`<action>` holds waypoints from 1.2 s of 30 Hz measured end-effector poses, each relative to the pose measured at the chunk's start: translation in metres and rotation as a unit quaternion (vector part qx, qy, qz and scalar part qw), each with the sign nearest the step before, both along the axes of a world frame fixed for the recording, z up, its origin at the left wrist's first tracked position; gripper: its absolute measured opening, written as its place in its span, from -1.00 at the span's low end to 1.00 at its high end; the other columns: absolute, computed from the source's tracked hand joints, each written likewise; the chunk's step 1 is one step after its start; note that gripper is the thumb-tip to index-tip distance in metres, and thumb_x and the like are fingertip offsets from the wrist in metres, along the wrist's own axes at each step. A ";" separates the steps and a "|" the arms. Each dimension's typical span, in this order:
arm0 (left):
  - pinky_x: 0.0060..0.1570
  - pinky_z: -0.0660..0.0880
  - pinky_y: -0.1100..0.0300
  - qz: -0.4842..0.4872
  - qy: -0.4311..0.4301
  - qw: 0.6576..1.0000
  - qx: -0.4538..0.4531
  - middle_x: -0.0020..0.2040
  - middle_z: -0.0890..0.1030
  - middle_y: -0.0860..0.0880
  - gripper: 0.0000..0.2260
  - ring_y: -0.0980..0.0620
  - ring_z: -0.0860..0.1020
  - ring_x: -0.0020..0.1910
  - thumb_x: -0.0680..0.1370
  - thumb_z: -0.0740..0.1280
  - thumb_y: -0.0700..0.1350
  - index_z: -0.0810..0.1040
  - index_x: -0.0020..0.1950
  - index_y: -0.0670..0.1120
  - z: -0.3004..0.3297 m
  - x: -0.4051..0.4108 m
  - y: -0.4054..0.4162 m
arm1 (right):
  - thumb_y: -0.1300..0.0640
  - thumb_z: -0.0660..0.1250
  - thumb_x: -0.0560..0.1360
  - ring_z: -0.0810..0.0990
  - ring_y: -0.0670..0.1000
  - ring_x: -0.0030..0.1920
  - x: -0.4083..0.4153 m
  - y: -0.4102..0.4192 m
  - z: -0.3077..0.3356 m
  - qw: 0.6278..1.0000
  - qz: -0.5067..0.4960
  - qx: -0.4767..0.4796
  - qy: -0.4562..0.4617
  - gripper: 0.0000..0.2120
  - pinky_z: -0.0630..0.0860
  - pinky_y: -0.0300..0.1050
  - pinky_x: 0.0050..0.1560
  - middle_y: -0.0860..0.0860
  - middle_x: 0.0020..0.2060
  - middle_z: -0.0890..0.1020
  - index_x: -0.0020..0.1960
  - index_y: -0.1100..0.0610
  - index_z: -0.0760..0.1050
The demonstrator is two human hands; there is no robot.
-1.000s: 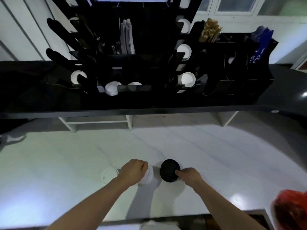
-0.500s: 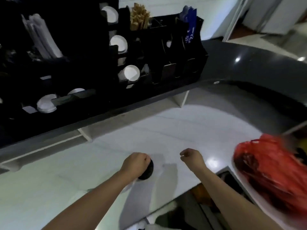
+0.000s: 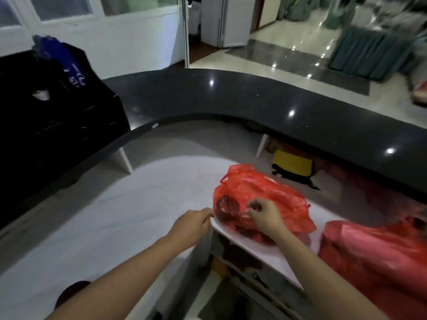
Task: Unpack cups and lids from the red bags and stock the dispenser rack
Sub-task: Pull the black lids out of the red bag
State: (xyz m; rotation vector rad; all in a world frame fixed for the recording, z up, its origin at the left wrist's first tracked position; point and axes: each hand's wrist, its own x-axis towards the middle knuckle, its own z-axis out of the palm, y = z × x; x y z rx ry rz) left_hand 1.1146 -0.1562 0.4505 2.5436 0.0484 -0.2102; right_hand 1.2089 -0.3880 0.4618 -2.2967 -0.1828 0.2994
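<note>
While both hands work at red bag (image 3: 261, 199) right of centre on white counter (image 3: 138, 204), step looks like opening it to pull dark lids. Right hand (image 3: 263, 215) fingers curled, pinching plastic; left hand (image 3: 191, 225) at bag's edge, grip unclear. Next: spread mouth. Rack (image 3: 57, 112) upper left, mostly cut off; second bag (image 3: 374, 255) lower right; contents blurred

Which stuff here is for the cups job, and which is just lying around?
For the job:
red bag under the right hand
second red bag
black rack
left hand

Just lying about:
yellow thing under the dark counter
</note>
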 end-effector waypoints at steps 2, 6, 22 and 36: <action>0.13 0.53 0.05 -0.030 0.002 1.000 0.008 0.19 0.66 0.03 -0.68 -0.06 0.60 0.16 0.62 0.16 -0.12 0.54 0.31 0.10 0.001 0.030 -0.038 | 0.21 0.42 0.53 0.52 -0.14 -0.33 0.021 -0.037 -0.001 1.000 -0.012 -0.004 -0.008 -0.93 0.43 -0.25 -0.26 -0.10 -0.36 0.57 -0.11 0.08 0.61; 0.25 0.46 0.06 -0.104 -0.043 0.992 0.064 0.30 0.58 0.01 -0.66 -0.04 0.51 0.26 0.58 0.21 -0.06 0.52 0.34 0.02 -0.002 0.080 -0.101 | 0.12 0.34 0.57 0.52 -0.02 -0.28 0.062 -0.096 -0.005 0.998 0.012 -0.056 -0.008 -0.74 0.38 -0.06 -0.22 0.00 -0.35 0.58 -0.29 0.07 0.49; 0.47 0.22 -0.32 -0.348 -0.129 0.877 0.304 0.12 0.62 0.02 -0.41 -0.08 0.58 0.18 0.38 0.49 -0.02 0.50 0.42 -0.04 -0.065 0.100 -0.156 | -0.46 0.06 0.44 0.44 -0.03 0.32 0.035 -0.159 -0.062 0.933 0.220 -0.283 -0.018 -0.35 0.24 0.03 0.33 -0.21 0.33 0.52 0.44 -0.22 0.36; 0.52 0.18 -0.26 -0.429 -0.220 0.853 0.198 0.22 0.57 -0.01 -0.69 -0.12 0.53 0.27 0.49 0.24 -0.05 0.62 0.19 0.01 -0.111 0.078 -0.147 | -0.23 0.21 0.51 0.50 0.00 0.22 0.015 -0.135 -0.071 0.927 0.248 -0.265 -0.097 -0.53 0.38 -0.03 0.19 -0.12 0.26 0.57 0.33 -0.08 0.54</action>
